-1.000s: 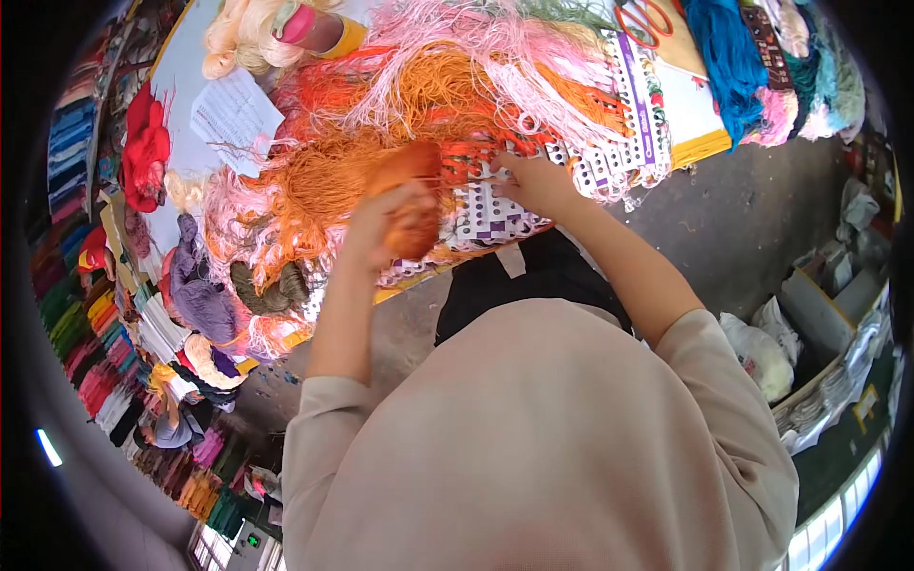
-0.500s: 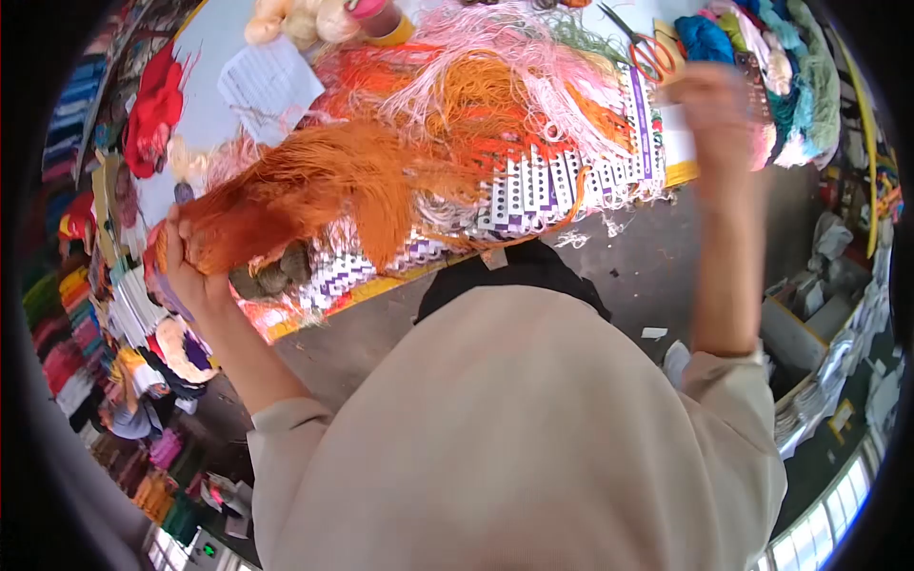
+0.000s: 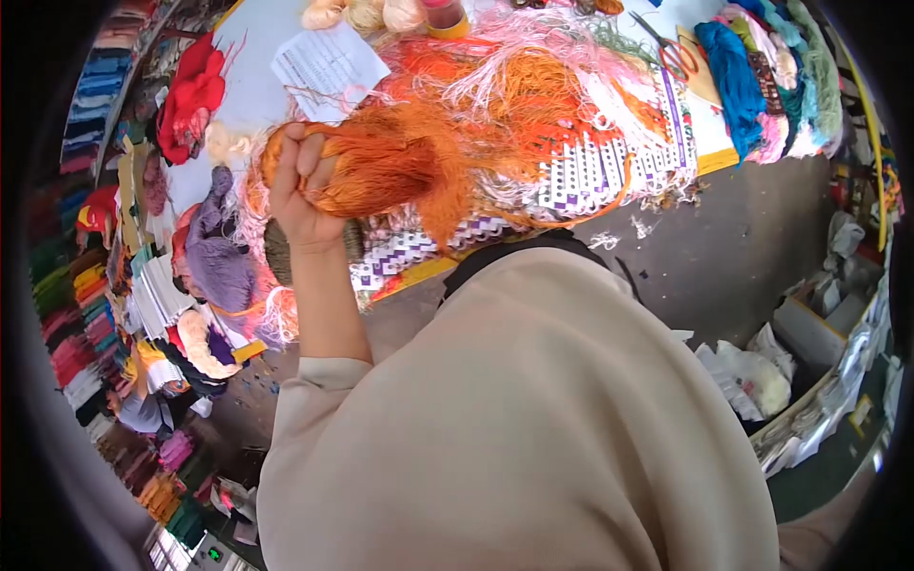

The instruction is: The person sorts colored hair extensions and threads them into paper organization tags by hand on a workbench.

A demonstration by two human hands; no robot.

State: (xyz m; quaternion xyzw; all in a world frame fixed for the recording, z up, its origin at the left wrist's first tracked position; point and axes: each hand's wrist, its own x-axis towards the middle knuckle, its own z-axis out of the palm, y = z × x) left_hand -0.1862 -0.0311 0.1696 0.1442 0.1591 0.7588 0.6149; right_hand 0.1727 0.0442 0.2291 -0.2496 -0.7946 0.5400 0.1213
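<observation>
My left hand (image 3: 309, 195) is closed around one end of an orange skein of thread (image 3: 381, 171), held over the left part of the table. The skein's loose strands fall toward the table's near edge. Under and beside it are white cards with punched holes (image 3: 595, 176), laid in a row with colored threads on them. Pink threads (image 3: 505, 43) and more orange threads (image 3: 538, 86) cover the cards. My right hand is out of view; only a bit of its sleeve (image 3: 838, 523) shows at the lower right.
Scissors with orange handles (image 3: 678, 59) lie at the back right, near blue skeins (image 3: 731, 81). A printed sheet (image 3: 328, 68), a red skein (image 3: 190, 95) and a purple skein (image 3: 221, 247) are on the left. Boxes and plastic bags (image 3: 757, 371) stand on the floor at right.
My left hand has shifted right with the orange skein, which is now bunched more compactly. My right hand has left the area near the scissors and gone out of view.
</observation>
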